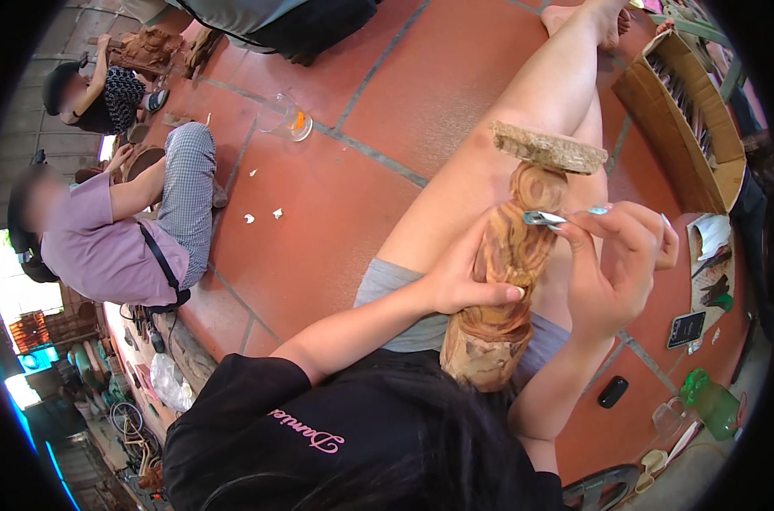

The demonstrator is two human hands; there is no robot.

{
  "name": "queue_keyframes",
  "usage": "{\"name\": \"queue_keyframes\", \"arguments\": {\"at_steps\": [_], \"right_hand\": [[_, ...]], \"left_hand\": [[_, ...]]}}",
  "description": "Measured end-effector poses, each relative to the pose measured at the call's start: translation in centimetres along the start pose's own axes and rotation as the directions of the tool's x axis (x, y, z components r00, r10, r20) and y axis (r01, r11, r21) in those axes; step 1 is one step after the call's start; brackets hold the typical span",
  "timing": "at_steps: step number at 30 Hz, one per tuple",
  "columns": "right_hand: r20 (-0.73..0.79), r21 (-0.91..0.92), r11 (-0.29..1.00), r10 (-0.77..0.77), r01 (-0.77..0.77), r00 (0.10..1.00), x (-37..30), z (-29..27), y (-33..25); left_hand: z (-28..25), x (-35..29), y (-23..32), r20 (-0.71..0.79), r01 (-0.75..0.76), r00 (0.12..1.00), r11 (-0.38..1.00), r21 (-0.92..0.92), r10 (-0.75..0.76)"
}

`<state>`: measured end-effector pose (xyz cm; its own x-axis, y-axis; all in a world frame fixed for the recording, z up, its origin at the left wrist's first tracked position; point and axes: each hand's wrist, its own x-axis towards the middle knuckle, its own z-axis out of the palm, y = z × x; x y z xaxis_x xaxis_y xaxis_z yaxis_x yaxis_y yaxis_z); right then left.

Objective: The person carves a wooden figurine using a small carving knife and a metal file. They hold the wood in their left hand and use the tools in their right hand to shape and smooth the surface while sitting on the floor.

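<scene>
Well apart from the wooden carving (518,252): clear glass (298,128); open cardboard box (666,143)

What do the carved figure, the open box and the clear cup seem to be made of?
Carved figure: wood, mostly smooth, by its swirling brown grain.
Open box: probably cardboard, matte, by its plain brown folded walls.
Clear cup: shiny, see-through; glass or plastic, I cannot tell.
</scene>
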<state>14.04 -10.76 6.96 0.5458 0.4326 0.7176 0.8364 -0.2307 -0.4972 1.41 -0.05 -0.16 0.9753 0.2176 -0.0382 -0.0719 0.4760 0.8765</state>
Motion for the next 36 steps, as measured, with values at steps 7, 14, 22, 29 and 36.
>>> {"name": "queue_keyframes", "arguments": {"at_steps": [7,14,22,29,36], "right_hand": [[0.005,-0.03,0.999,-0.035,0.036,0.999,0.03,0.28,0.35],[0.033,-0.014,1.0,0.015,-0.014,0.999,0.03,0.03,0.42],[0.046,0.012,1.0,0.008,-0.008,0.999,-0.13,0.33,0.44],[0.032,-0.016,1.0,0.003,-0.002,0.999,-0.06,0.31,0.19],[-0.026,-0.022,1.0,0.004,-0.004,1.0,-0.03,0.31,0.13]], "left_hand": [[-0.07,0.17,0.01,0.002,0.006,1.0,1.0,0.003,-0.006],[0.09,0.05,0.15,-0.014,0.017,1.0,1.0,0.023,-0.016],[0.25,0.03,0.21,-0.035,0.005,0.999,1.0,0.018,-0.004],[0.31,0.06,0.09,-0.049,0.002,0.999,1.0,0.014,-0.001],[-0.02,0.02,-0.32,-0.045,-0.012,0.999,0.996,0.084,0.016]]}}
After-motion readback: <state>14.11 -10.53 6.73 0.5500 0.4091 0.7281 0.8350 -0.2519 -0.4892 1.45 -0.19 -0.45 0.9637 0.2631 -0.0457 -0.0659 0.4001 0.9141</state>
